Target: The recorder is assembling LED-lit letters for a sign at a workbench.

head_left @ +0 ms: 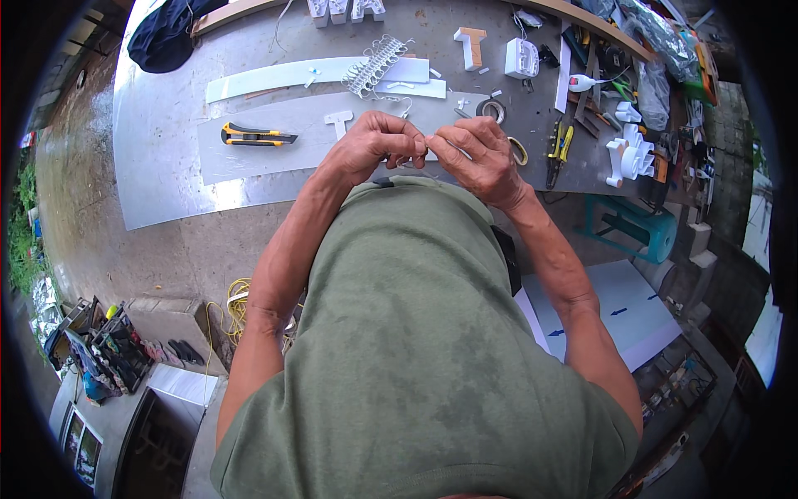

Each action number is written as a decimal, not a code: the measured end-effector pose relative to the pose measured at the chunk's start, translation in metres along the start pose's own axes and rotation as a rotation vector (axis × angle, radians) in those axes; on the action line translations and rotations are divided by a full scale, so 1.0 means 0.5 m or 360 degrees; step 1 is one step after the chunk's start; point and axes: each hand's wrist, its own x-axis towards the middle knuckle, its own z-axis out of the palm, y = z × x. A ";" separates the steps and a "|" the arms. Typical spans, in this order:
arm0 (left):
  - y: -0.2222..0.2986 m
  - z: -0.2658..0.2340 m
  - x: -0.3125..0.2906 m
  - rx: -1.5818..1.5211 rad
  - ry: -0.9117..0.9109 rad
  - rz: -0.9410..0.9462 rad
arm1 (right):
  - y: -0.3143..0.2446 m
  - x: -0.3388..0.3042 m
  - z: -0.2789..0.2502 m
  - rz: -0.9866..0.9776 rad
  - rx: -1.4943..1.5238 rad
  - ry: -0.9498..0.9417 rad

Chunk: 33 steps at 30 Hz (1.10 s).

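Both hands meet above the near edge of the metal worktable, fingertips pinched together. My left hand (378, 145) is closed, thumb against forefinger. My right hand (482, 158) is closed the same way, its fingertips almost touching the left's. What they pinch is too small to make out; a thin strand loops just beneath them. Beyond the left hand lies a bunched string of white LED modules (374, 66), with a thin wire trailing toward that hand. A small white letter-shaped piece (338, 123) lies beside the left hand. Behind the right hand rests a roll of dark tape (491, 110).
A yellow-and-black utility knife (259, 135) lies on a grey sheet (224, 158). White strips (274, 76) and letter-shaped blocks (472, 48) sit farther back. Yellow-handled pliers (559, 150) and a white glue gun (582, 82) are at right. A teal stool (657, 233) stands below.
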 end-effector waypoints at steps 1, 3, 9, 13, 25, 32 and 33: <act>0.000 0.000 0.001 0.0001 -0.0002 -0.0008 | 0.001 -0.001 0.000 -0.0009 -0.0002 -0.0014; -0.001 -0.001 0.001 0.0002 -0.0003 -0.0017 | 0.001 -0.001 0.000 -0.0017 -0.0003 -0.0029; 0.011 0.004 0.001 0.0280 0.0041 -0.0009 | -0.009 0.001 0.006 0.0048 0.0003 -0.0097; 0.013 0.041 -0.002 0.1086 0.0338 0.0424 | -0.018 0.008 0.025 0.0640 0.0317 -0.0159; 0.005 0.006 0.000 0.1007 0.0244 0.0313 | 0.013 -0.010 0.010 0.1654 0.1394 -0.0470; 0.040 -0.006 0.005 0.0676 0.0160 0.0114 | 0.008 0.008 0.012 0.0316 0.0234 -0.0083; 0.040 -0.004 0.002 0.0691 0.0166 0.0127 | 0.007 0.009 0.007 0.0233 0.0177 -0.0101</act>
